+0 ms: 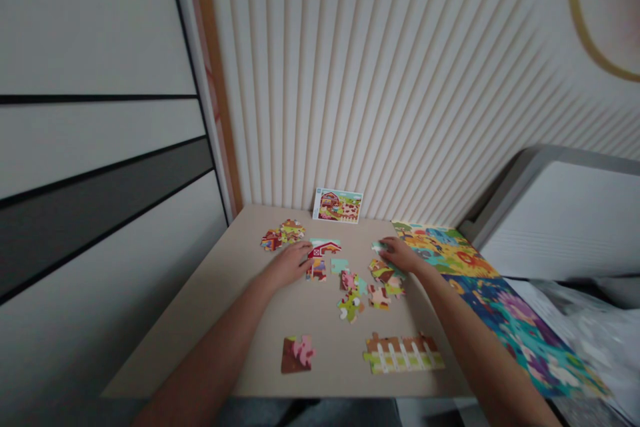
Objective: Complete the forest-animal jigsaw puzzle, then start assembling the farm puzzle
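Observation:
My left hand (293,264) rests on the table with its fingers apart, at the left edge of a joined barn section (325,249) of a jigsaw puzzle. Just below that section lies a puzzle piece (317,271) in red and blue. My right hand (400,255) has its fingertips closed on a pale blue puzzle piece (377,247) at the table's right side. Loose pieces lie between the hands, among them a plain light blue piece (339,265), a pink pig piece (349,280), a green piece (351,307) and a brown-and-pink cow piece (379,297).
A picture card (337,205) leans against the ribbed wall. More pieces (283,235) lie at back left. Joined fence pieces (404,353) and a pig corner section (298,353) are near the front edge. Finished animal (445,247) and sea (525,333) puzzles line the right.

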Available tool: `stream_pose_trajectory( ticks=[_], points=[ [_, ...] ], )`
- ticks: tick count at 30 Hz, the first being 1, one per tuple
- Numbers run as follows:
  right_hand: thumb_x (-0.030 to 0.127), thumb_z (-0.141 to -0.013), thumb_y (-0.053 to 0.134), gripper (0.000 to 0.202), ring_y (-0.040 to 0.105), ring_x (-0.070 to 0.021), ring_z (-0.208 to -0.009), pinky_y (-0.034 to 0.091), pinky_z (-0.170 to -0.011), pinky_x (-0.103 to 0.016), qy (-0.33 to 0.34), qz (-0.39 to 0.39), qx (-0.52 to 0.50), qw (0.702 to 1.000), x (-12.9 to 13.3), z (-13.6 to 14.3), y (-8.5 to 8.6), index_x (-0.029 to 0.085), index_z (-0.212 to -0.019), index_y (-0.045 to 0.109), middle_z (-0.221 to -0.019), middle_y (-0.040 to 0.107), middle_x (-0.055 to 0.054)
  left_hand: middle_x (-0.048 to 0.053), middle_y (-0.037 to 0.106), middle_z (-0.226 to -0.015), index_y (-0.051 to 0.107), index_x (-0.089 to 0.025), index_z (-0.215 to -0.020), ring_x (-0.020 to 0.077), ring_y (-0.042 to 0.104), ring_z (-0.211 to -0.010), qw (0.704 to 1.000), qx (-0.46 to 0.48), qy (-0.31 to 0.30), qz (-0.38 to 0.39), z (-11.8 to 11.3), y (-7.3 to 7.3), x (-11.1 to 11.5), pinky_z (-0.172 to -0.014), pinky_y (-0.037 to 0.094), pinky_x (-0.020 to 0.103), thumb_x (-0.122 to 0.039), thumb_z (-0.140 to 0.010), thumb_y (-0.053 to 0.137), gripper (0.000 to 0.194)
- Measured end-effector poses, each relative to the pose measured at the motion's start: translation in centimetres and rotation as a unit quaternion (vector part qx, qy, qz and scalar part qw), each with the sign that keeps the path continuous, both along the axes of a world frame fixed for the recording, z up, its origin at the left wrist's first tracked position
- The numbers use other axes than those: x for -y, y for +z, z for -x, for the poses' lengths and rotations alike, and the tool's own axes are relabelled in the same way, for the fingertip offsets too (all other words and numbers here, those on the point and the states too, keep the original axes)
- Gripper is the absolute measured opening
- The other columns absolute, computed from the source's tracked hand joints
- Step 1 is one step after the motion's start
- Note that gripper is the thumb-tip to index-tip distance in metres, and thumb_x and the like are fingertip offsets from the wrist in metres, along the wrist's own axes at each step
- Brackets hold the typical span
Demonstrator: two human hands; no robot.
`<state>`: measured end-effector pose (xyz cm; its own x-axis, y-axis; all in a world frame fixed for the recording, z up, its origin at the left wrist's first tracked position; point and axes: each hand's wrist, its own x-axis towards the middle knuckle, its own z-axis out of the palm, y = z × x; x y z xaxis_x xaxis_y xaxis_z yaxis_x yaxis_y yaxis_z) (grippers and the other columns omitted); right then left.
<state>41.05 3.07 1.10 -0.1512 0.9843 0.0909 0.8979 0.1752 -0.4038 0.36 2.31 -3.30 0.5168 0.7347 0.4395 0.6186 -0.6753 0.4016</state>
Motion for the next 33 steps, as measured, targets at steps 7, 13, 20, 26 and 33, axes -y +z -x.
stream_pose_trajectory(
  ticks=[7, 13, 20, 26, 33],
  points=[
    [0.027, -0.072, 0.074, 0.043, 0.067, -0.0276, -0.099, 0.050, -0.092, -0.040, -0.052, -0.003, -0.095, 0.994, -0.5, 0.2, -0.6, 0.012, -0.112, 0.070, -0.109, 0.073, -0.014, 0.012, 0.064, -0.131, 0.066, -0.020, -0.125, 0.0243, 0.060, -0.123, 1.000, -0.003, -0.001, 0.003, 0.0, 0.3, 0.1, -0.111, 0.045, 0.040, -0.035, -0.096, 0.054, 0.035],
    [0.040, -0.082, 0.065, 0.033, 0.068, -0.0185, -0.074, 0.052, -0.067, -0.028, -0.038, 0.034, -0.226, 0.973, -1.3, 3.6, -0.5, 0.012, -0.099, 0.071, -0.085, 0.075, -0.008, 0.011, 0.063, -0.133, 0.065, -0.020, -0.127, 0.0250, 0.059, -0.125, 1.000, -0.006, 0.001, 0.011, -0.1, 0.5, 0.3, -0.112, 0.044, 0.041, -0.035, -0.096, 0.055, 0.036],
    [0.044, -0.076, 0.072, 0.035, 0.059, -0.0136, -0.061, 0.047, -0.058, -0.024, -0.026, 0.067, -0.277, 0.958, -3.0, 7.8, -1.1, 0.011, -0.087, 0.075, -0.071, 0.072, -0.005, 0.011, 0.062, -0.134, 0.064, -0.020, -0.129, 0.0239, 0.059, -0.125, 1.000, -0.011, 0.002, 0.012, -0.3, 1.0, 0.7, -0.111, 0.044, 0.038, -0.033, -0.096, 0.054, 0.037],
    [0.033, -0.074, 0.075, 0.021, 0.058, -0.0139, -0.062, 0.044, -0.058, -0.023, -0.032, 0.055, -0.232, 0.971, -4.0, 9.5, -1.0, 0.013, -0.080, 0.073, -0.070, 0.072, -0.004, 0.010, 0.063, -0.134, 0.064, -0.021, -0.128, 0.0226, 0.058, -0.124, 1.000, -0.011, -0.001, 0.001, -0.3, 1.2, 0.9, -0.111, 0.043, 0.036, -0.033, -0.097, 0.054, 0.035],
    [0.028, -0.079, 0.070, 0.018, 0.060, -0.0151, -0.067, 0.042, -0.062, -0.024, -0.017, 0.037, -0.160, 0.986, -3.5, 9.3, -0.7, 0.014, -0.089, 0.073, -0.078, 0.073, -0.004, 0.011, 0.063, -0.132, 0.066, -0.021, -0.125, 0.0231, 0.060, -0.122, 1.000, -0.011, 0.001, 0.003, -0.4, 1.4, 0.9, -0.110, 0.045, 0.037, -0.032, -0.096, 0.055, 0.033]
  ],
)
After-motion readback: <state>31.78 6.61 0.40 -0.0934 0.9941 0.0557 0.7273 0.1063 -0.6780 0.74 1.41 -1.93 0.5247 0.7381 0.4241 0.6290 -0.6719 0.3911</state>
